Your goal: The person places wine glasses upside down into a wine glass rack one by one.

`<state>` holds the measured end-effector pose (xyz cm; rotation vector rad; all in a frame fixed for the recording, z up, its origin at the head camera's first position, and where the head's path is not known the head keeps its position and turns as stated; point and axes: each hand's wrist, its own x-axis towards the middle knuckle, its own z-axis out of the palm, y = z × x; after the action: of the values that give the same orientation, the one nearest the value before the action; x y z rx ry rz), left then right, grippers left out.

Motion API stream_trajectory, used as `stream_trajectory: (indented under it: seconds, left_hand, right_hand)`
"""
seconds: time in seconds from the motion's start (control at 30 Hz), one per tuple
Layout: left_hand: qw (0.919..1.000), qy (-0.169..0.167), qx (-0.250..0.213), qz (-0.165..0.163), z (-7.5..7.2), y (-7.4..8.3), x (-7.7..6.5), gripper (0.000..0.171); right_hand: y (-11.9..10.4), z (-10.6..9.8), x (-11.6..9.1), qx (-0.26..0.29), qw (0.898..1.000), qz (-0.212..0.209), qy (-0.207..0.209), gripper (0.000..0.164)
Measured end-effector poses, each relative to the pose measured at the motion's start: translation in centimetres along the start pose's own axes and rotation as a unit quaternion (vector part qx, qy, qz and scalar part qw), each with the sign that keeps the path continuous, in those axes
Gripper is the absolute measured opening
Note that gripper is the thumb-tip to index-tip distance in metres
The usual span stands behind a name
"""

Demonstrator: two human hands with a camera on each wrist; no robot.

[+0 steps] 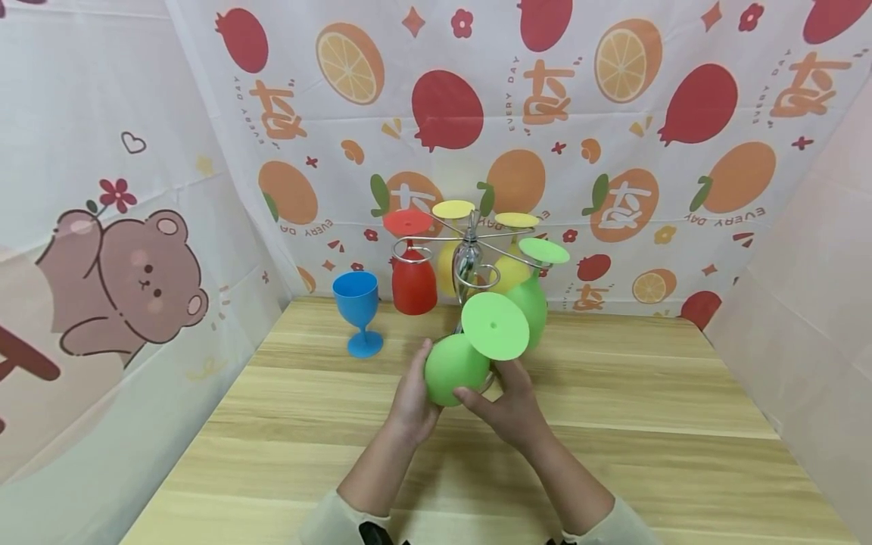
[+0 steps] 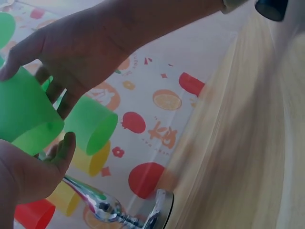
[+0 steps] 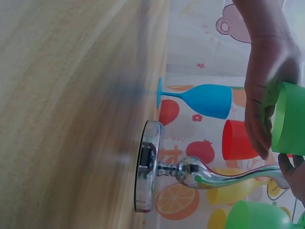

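Note:
A green plastic goblet (image 1: 453, 371) hangs tilted over the table, bowl down, its round foot facing me. My left hand (image 1: 415, 397) cups the bowl from the left. On the other side, my right hand (image 1: 514, 405) grips it, thumb along the bowl; its fingers are partly hidden behind. Both hands also show around the bowl in the left wrist view, where its open rim faces the table. Right behind stands a chrome goblet rack (image 1: 466, 261) with wire loops. A red goblet (image 1: 414, 286), two yellow ones and another green goblet (image 1: 534, 306) hang upside down from it.
A blue goblet (image 1: 364, 344) stands upright on the wooden table (image 1: 647, 424), left of the rack. The rack's round chrome base (image 3: 148, 167) rests on the tabletop. Fruit-printed cloth (image 1: 446, 110) hangs behind, with more cloth at both sides.

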<state>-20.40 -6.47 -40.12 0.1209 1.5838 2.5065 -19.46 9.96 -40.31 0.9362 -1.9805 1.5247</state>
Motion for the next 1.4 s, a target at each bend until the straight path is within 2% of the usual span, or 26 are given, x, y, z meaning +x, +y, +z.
stream_trajectory:
  seconds: [0.17,0.27,0.33,0.43,0.53,0.7,0.87,0.97,1.03,1.2,1.4]
  left_hand:
    - [0.9961,0.029,0.069,0.047,0.2,0.0,-0.1,0.054]
    - [0.9881,0.041,0.125,0.08,0.2,0.1,-0.2,0.048]
    - [0.9778,0.045,0.172,0.111,0.2,0.3,-0.4,0.043]
    - [0.9571,0.046,0.239,0.158,0.1,0.6,-0.6,0.038]
    - [0.9407,0.024,0.276,0.196,0.1,0.8,-0.9,0.038]
    - [0.9199,-0.008,0.321,0.225,0.5,1.1,-1.3,0.039]
    - [0.9003,-0.004,0.371,0.228,0.9,1.2,-1.7,0.047]
    - [0.8952,-0.006,0.388,0.219,1.0,1.2,-1.9,0.055]
    - [0.8951,-0.012,0.391,0.213,1.1,1.2,-1.9,0.059]
    - [0.904,-0.021,0.373,0.208,1.2,1.2,-1.9,0.058]
    - [0.9062,-0.027,0.354,0.229,1.6,1.8,-1.7,0.055]
  right_hand:
    - [-0.3,-0.3,0.0,0.015,1.0,0.02,0.004,0.073]
    - [-0.5,-0.4,0.1,0.02,0.999,0.026,0.009,0.076]
    - [-0.6,-0.4,0.1,0.022,0.999,0.026,0.011,0.078]
    - [-0.5,-0.6,0.0,0.02,0.999,0.022,0.014,0.08]
    - [-0.4,-0.7,0.0,0.014,0.999,0.025,0.015,0.08]
    - [-0.2,-1.0,-0.1,0.009,0.999,0.048,0.009,0.076]
    - [-0.2,-1.3,-0.1,0.011,0.998,0.054,-0.001,0.073]
    - [-0.2,-1.5,-0.1,-0.001,0.998,0.057,-0.004,0.073]
    - [-0.2,-1.6,-0.2,-0.009,0.998,0.06,-0.005,0.074]
    - [-0.1,-1.7,-0.2,-0.026,0.998,0.051,-0.009,0.077]
    - [0.0,-2.0,-0.2,-0.022,0.998,0.048,-0.016,0.082]
